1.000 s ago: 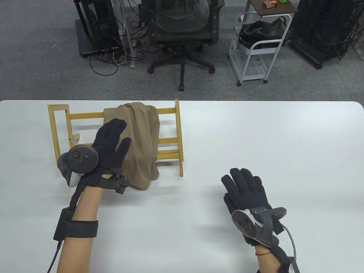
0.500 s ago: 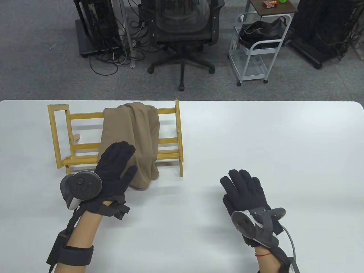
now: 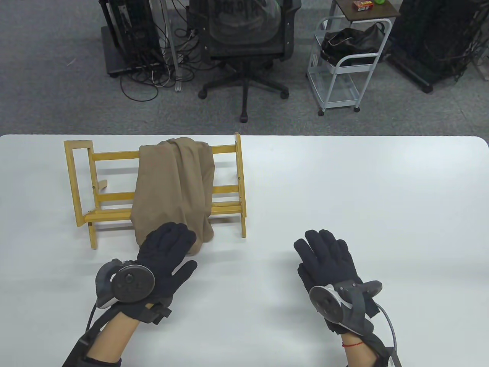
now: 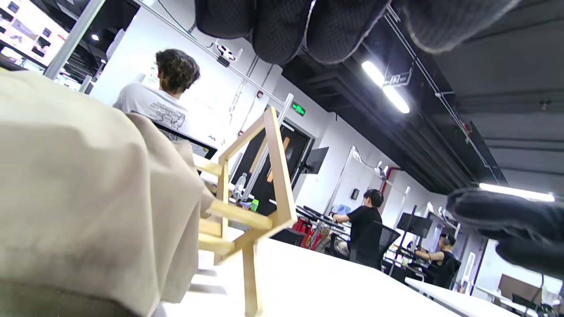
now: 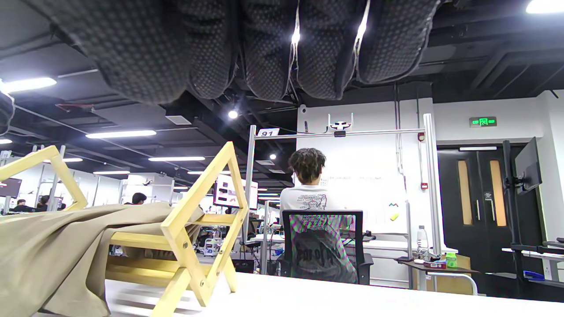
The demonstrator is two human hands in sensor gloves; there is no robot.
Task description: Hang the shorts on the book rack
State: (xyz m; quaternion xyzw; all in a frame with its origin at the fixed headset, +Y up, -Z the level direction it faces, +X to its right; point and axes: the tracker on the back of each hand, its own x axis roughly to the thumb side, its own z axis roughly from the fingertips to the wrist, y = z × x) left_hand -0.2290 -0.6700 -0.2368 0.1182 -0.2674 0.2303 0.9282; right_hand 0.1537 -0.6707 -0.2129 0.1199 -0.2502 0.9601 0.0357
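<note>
Tan shorts (image 3: pixel 174 191) hang draped over a yellow wooden book rack (image 3: pixel 82 179) on the white table's left half. Their hem reaches the table in front of the rack. My left hand (image 3: pixel 166 252) lies open and flat just in front of the rack, its fingertips over the hem; I cannot tell whether they touch it. My right hand (image 3: pixel 324 254) rests open and flat on the table to the right, holding nothing. The shorts (image 4: pixel 88 198) and rack (image 4: pixel 264 176) fill the left wrist view. The right wrist view shows the rack (image 5: pixel 194 237) with the shorts (image 5: pixel 57 251) at the left.
The white table (image 3: pixel 363 191) stretches bare to the right of the rack. Behind its far edge stand an office chair (image 3: pixel 244 42), a white trolley (image 3: pixel 344 65) with a black bag, and computer towers with cables on the floor.
My left hand slid down off the shorts on the rack, toward me, and now lies at the hem near the table. My right hand has barely moved.
</note>
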